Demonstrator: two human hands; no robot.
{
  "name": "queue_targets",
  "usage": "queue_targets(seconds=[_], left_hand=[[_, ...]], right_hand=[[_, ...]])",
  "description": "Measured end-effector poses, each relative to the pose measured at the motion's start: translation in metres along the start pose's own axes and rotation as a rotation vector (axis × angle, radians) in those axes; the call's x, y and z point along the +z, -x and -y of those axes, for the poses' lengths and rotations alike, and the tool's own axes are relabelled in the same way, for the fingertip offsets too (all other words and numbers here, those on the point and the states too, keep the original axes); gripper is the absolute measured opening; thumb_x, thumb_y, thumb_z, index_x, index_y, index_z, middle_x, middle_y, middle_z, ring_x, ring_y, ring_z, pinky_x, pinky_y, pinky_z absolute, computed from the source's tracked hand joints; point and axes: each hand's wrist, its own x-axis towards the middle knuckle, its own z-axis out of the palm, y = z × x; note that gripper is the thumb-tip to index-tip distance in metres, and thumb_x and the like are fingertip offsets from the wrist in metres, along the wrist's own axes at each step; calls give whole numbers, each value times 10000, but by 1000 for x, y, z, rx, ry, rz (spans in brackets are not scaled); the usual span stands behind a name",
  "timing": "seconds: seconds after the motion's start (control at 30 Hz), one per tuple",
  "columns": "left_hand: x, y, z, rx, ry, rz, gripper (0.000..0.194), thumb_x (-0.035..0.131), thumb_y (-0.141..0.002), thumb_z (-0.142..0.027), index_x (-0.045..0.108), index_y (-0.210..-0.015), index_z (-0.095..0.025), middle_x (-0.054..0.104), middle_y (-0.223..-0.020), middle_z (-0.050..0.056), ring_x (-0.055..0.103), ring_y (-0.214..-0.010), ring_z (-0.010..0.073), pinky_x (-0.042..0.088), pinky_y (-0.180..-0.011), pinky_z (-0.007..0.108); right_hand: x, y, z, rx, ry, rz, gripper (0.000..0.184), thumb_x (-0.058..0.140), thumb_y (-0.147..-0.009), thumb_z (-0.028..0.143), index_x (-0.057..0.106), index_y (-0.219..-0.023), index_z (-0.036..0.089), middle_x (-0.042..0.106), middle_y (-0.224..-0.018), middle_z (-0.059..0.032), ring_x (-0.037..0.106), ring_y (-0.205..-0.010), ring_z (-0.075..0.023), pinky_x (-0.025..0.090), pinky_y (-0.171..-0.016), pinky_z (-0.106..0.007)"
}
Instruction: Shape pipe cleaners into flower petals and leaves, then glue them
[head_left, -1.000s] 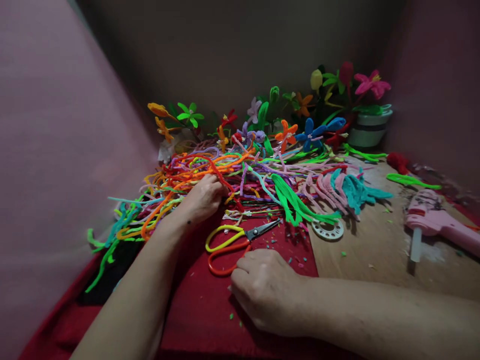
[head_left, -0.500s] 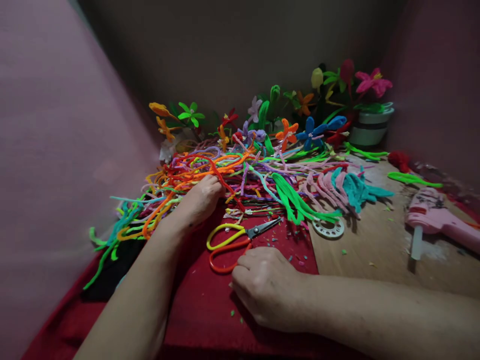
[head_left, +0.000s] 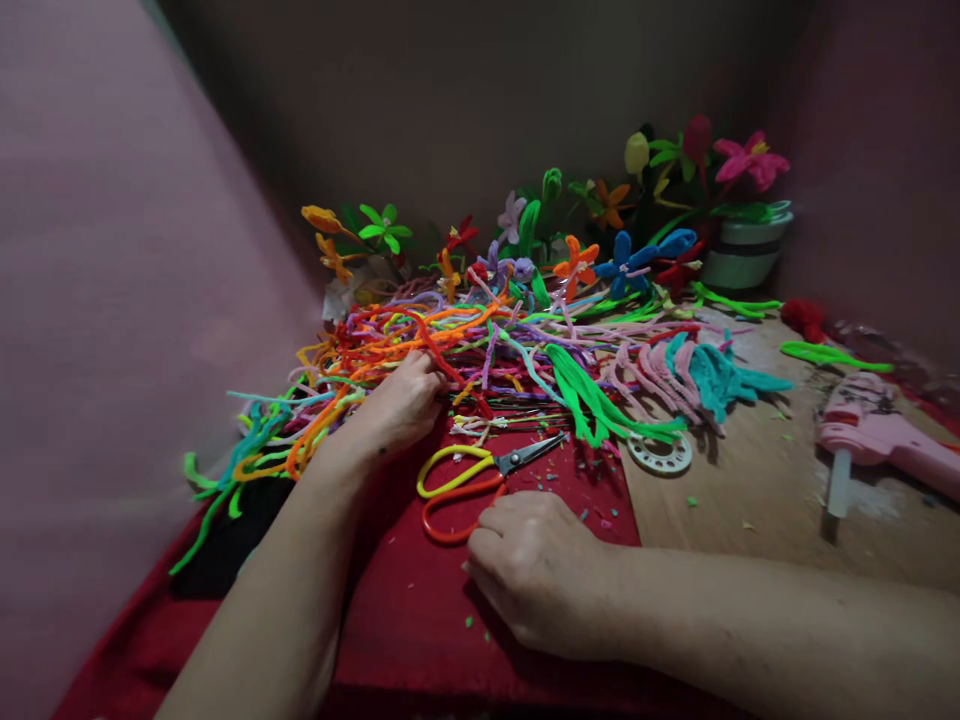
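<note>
My left hand (head_left: 405, 400) reaches to the near edge of a tangled heap of coloured pipe cleaners (head_left: 390, 345). Its fingers are curled closed, their tips hidden among the strands. A red pipe cleaner (head_left: 439, 350) bends right beside those fingers. My right hand (head_left: 536, 570) rests as a closed fist on the red cloth (head_left: 420, 640); whatever it may hold is hidden. Just beyond that fist lie scissors (head_left: 495, 468) with one yellow and one red handle, blades slightly apart and pointing up to the right. Thin stems with pale tips (head_left: 480, 428) lie between the heap and the scissors.
Pipe-cleaner flowers (head_left: 622, 265) line the back, with a pale pot (head_left: 746, 245) at the right. Green looped strips (head_left: 581, 395), a white holed disc (head_left: 660, 455) and a pink glue gun (head_left: 870, 425) lie rightward, partly on a wooden board (head_left: 712, 540). Walls close both sides.
The red pipe cleaner by my left fingers has shifted, and its lower part lies differently. My left hand moved only slightly. My right fist stays beside the scissors. The whole view slid slightly.
</note>
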Motion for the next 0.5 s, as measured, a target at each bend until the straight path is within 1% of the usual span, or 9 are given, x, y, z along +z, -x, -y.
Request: queue_targets(seconds=[0.07,0.17,0.23,0.33,0.5], left_hand=[[5,-1,2,26,-34,-2,204,482,-701,-82,669,-718,-161,578,-866,92,465,-902,211,412,-834,356],[7,-1,2,17,-38,-6,211,467,-728,-85,650,-648,-155,564,-809,89,456,-854,205,420,-784,347],[3,0,1,-3,9,7,200,463,-735,-91,638,-655,-145,553,-797,87,456,-822,195,426,-750,330],[-7,0,-3,-19,95,46,163,472,-744,-115,632,-723,-135,539,-822,80,466,-821,184,428,-738,312],[-20,-1,-10,-56,131,160,162,467,-749,-131,620,-693,-141,514,-780,57,468,-777,169,420,-704,296]], right_hand=[[-1,0,0,4,-3,8,115,475,-771,208,552,-701,161,612,-673,-31,487,-571,-146,260,-517,-300],[-1,0,1,10,-2,0,122,470,-774,206,553,-696,162,612,-671,-30,487,-569,-147,257,-516,-299],[-1,-1,1,11,0,-1,123,469,-773,206,553,-694,162,610,-669,-31,486,-570,-148,253,-514,-299],[-1,-1,1,9,-2,-1,120,474,-770,209,552,-693,159,611,-670,-34,486,-571,-146,251,-514,-296],[-2,-1,2,4,-5,9,118,481,-770,203,553,-690,154,610,-663,-35,489,-565,-143,258,-519,-296]])
